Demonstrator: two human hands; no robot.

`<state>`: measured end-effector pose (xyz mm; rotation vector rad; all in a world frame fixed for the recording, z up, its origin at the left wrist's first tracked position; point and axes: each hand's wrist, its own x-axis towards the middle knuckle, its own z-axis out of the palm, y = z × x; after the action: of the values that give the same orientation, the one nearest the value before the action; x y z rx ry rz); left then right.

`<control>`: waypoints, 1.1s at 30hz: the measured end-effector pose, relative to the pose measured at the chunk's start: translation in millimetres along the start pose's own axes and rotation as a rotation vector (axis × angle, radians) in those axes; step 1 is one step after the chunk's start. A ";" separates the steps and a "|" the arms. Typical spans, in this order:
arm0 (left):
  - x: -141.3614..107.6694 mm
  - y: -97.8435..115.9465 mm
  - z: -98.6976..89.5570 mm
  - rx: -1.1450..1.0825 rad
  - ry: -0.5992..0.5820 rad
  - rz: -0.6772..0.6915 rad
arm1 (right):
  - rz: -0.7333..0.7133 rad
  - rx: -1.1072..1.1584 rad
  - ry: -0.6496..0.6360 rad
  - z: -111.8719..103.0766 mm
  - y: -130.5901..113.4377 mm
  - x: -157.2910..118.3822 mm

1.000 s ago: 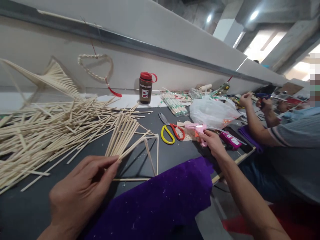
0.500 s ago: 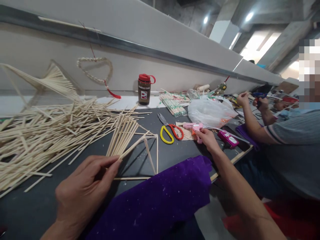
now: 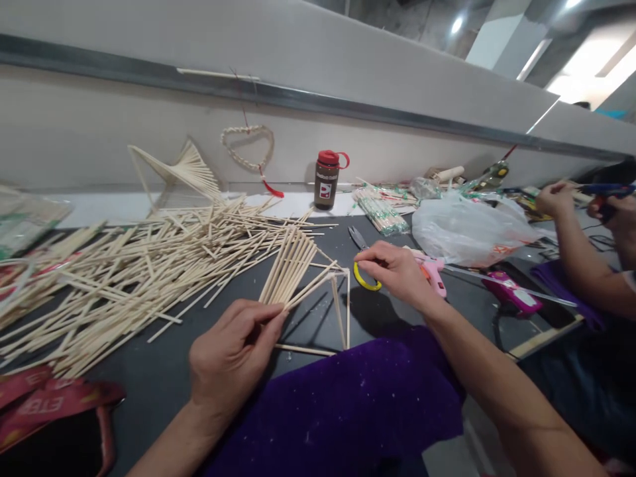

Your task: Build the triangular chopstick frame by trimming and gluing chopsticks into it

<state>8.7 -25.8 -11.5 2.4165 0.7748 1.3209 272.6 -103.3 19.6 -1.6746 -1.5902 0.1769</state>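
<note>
My left hand [image 3: 238, 354] pinches the lower end of a stick model [image 3: 291, 265], a fan of thin wooden sticks joined to an angular stick frame [image 3: 347, 308] on the dark table. My right hand [image 3: 395, 271] hovers over the scissors [image 3: 366, 277], thumb and fingertips pressed together; whether anything small is between them I cannot make out. It covers the scissors' red handle, leaving the yellow loop and blades showing. Just behind that hand lies a pink glue gun [image 3: 434, 273], partly hidden.
Loose sticks [image 3: 163, 265] spread across the left. A bottle [image 3: 326, 182], a twisted stick model [image 3: 186, 169] and wrapped sticks [image 3: 380, 211] stand or lie at the back. A plastic bag [image 3: 467, 225] and a magenta device [image 3: 511, 291] are right, near a co-worker's arm [image 3: 581, 245]. Purple cloth [image 3: 348, 404] lies in front.
My right hand has left the pink glue gun and moved left over the scissors. My left hand still pinches the stick model. The view has turned left.
</note>
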 end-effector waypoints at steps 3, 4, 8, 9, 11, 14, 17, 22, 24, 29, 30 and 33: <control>-1.6 -1.6 -0.5 0.011 -0.001 0.010 | 0.013 0.064 -0.066 16.8 -1.3 18.4; -2.1 -2.2 -0.6 0.014 0.001 0.016 | 0.028 0.080 -0.087 20.8 -0.3 21.2; -3.0 -3.5 -0.8 0.018 -0.002 0.043 | 0.135 0.162 -0.134 28.9 3.8 22.9; -3.0 -3.4 -0.9 0.018 -0.001 0.049 | 0.158 0.189 -0.139 29.6 4.5 22.7; -2.9 -2.9 -1.3 0.025 0.007 0.059 | 0.175 0.232 -0.143 30.5 5.5 23.3; -2.5 -1.7 -2.2 0.034 0.009 0.074 | 0.125 0.244 -0.120 32.1 6.5 27.2; -1.7 -1.1 -2.8 0.042 0.009 0.108 | 0.055 0.214 -0.086 34.9 5.1 32.0; -1.9 -2.1 -3.1 0.066 0.018 0.154 | -0.085 0.126 -0.007 40.6 -1.9 35.1; -2.7 -2.7 -3.1 0.074 0.016 0.159 | -0.107 0.095 0.005 42.1 -4.2 35.0; -3.5 -2.9 -4.0 0.080 0.011 0.168 | -0.116 0.018 -0.008 43.1 -7.2 35.3; -3.4 -2.7 -4.2 0.082 0.011 0.171 | -0.120 0.010 -0.008 43.3 -7.4 35.4; -3.5 -2.8 -4.3 0.090 0.009 0.172 | -0.145 -0.002 0.006 44.9 -7.4 35.4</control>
<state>2.6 -25.6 -12.9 2.6003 0.6533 1.3879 247.1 -52.8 8.7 -1.5527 -1.7009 0.0960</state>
